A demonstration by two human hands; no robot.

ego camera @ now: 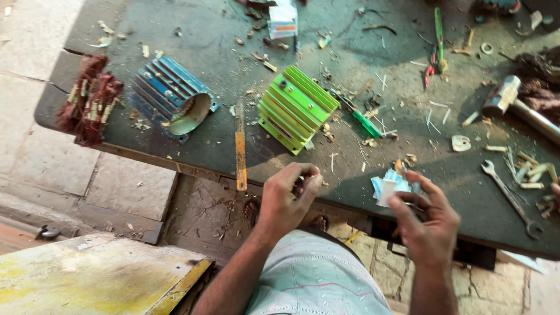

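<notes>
My right hand [429, 219] holds a small bundle of pale blue and white paper strips [389, 185] at the near edge of the dark workbench [204, 41]. My left hand [289, 195] hovers over the bench edge with fingertips pinched together; something tiny may be between them, but it is too small to tell. A green finned motor housing [296, 107] lies just beyond my left hand. A blue finned motor housing [169, 96] lies further left, its open end facing me.
An orange flat file [240, 153] lies between the housings. A hammer [516, 104] and a spanner [513, 199] sit at right, a green-handled screwdriver [363, 119] beside the green housing. Reddish copper windings [87, 99] rest at the left corner. Paper scraps litter the bench.
</notes>
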